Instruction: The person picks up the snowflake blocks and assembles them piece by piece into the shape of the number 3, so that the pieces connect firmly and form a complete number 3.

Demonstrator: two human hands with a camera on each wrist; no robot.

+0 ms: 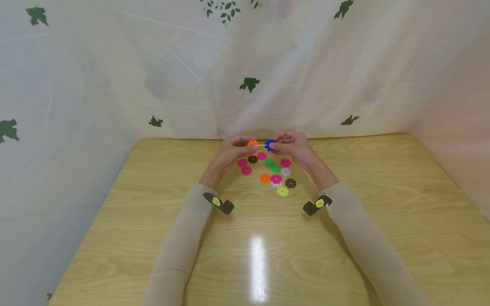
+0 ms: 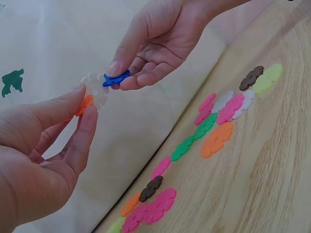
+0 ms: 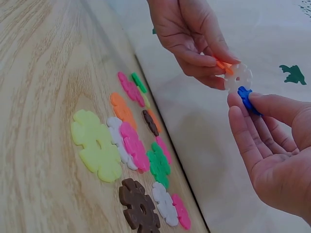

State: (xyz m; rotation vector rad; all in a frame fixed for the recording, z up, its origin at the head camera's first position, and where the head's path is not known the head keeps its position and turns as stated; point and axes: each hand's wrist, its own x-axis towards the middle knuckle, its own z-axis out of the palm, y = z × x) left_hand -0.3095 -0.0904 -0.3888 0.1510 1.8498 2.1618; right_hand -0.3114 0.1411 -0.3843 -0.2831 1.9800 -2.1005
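Between both hands, raised over the back of the table, are three joined notched plastic discs. My left hand pinches the orange disc between thumb and fingers. On the other side, my right hand pinches the blue disc the same way. A white disc stands between them, edge-on in the head view and face-on in both wrist views. Its rim meets the orange disc on one side and the blue one on the other. How deep the slots sit in each other cannot be seen.
Loose notched discs lie below the hands on the wooden table: several pink, a yellow disc, an orange disc, a brown disc, green and white ones, some overlapping. A patterned cloth hangs behind the table's back edge.
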